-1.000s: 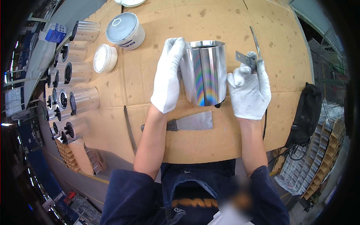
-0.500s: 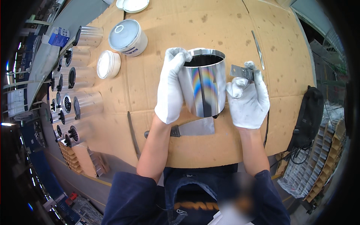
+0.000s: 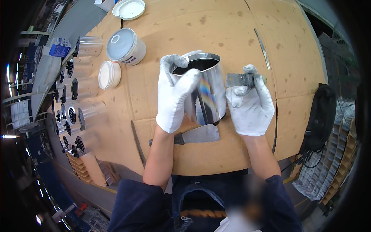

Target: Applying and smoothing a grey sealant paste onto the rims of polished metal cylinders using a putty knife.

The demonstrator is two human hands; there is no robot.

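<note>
My left hand (image 3: 172, 94), in a white glove, grips a polished metal cylinder (image 3: 206, 98) at its left side. Its thumb lies across the outer wall and its fingers are at the rim. The cylinder stands tilted above the table, its dark inside partly showing. My right hand (image 3: 251, 106), also gloved and smudged at the fingertips, pinches a small flat scraper blade (image 3: 236, 80) just right of the cylinder. A small gap separates blade and wall. Beneath the cylinder lies a wide putty knife (image 3: 201, 134) with a dark handle, partly behind my left forearm.
At the left, several shiny cylinders (image 3: 92, 112) with black slotted ends lie in rows. A white lidded bucket (image 3: 133, 48), a smaller white tub (image 3: 110, 74) and a round lid (image 3: 132, 9) sit behind. A thin metal strip (image 3: 262, 48) and a black bag (image 3: 320, 120) are at right.
My left thumb has moved from the rim onto the cylinder's outer wall. The cylinder has turned and tilted a little. My right hand with the blade has shifted slightly left.
</note>
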